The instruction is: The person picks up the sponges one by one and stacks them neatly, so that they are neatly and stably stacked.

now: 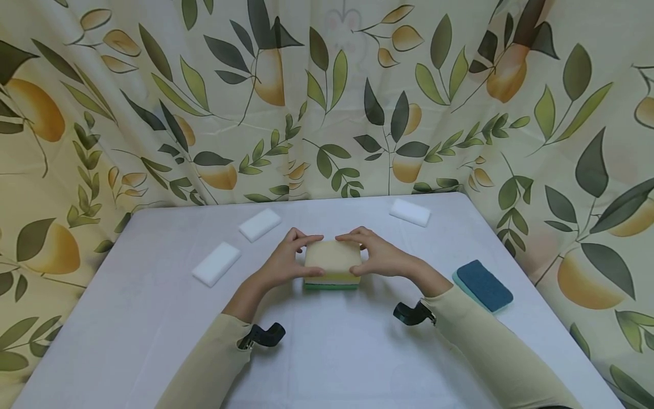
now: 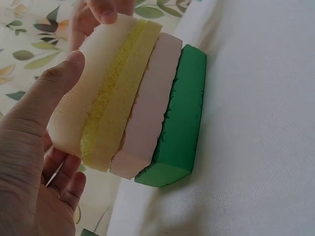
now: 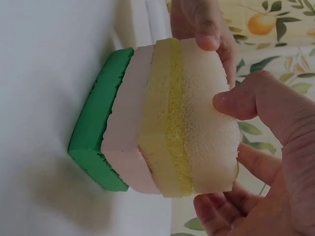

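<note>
A stack of sponges stands on the white table in front of me. From the bottom up, I see a green sponge (image 2: pixel 184 113), a pink one (image 2: pixel 150 98), a pale yellow layer with a bright yellow face (image 3: pixel 161 113), and a cream sponge (image 1: pixel 332 255) on top. My left hand (image 1: pixel 281 261) holds the cream sponge by its left end, thumb at the near edge and fingers toward the far side. At the opposite end, my right hand (image 1: pixel 383 255) grips the same sponge in a mirrored way. Some fingertips are hidden behind it.
Two white rectangular pads (image 1: pixel 217 264) (image 1: pixel 260 225) lie at the left, and another white pad (image 1: pixel 410 212) at the back right. A dark blue pad (image 1: pixel 485 283) rests over a teal one beside my right forearm. A patterned curtain (image 1: pixel 327 130) hangs behind the table.
</note>
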{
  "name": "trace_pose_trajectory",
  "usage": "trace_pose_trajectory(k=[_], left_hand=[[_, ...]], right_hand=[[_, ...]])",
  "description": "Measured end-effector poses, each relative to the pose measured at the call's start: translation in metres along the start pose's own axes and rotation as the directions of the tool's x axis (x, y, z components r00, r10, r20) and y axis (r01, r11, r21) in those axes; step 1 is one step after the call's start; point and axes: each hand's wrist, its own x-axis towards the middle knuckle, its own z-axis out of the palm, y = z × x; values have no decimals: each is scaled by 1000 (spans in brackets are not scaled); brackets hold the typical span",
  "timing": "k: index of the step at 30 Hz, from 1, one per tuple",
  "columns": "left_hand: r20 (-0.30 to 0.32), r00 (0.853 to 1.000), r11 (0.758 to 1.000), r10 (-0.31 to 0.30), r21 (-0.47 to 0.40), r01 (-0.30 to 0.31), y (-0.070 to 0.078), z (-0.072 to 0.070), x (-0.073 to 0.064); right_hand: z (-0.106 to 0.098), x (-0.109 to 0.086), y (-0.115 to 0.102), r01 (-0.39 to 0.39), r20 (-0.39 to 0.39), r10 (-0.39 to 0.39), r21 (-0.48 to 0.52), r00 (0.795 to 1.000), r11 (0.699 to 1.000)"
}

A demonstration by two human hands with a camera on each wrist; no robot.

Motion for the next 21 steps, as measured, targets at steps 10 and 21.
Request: trace_pose_trajectory(k=[10, 21], left_hand=[[-9, 1000, 1000, 13, 16, -13, 0, 1, -1], [-36, 999, 1000, 4, -30, -5, -1, 4, -2]], right_hand=[[-1, -10, 7, -15, -49, 16, 16, 999, 1000], [4, -16, 13, 3, -96, 3, 58, 995, 998]])
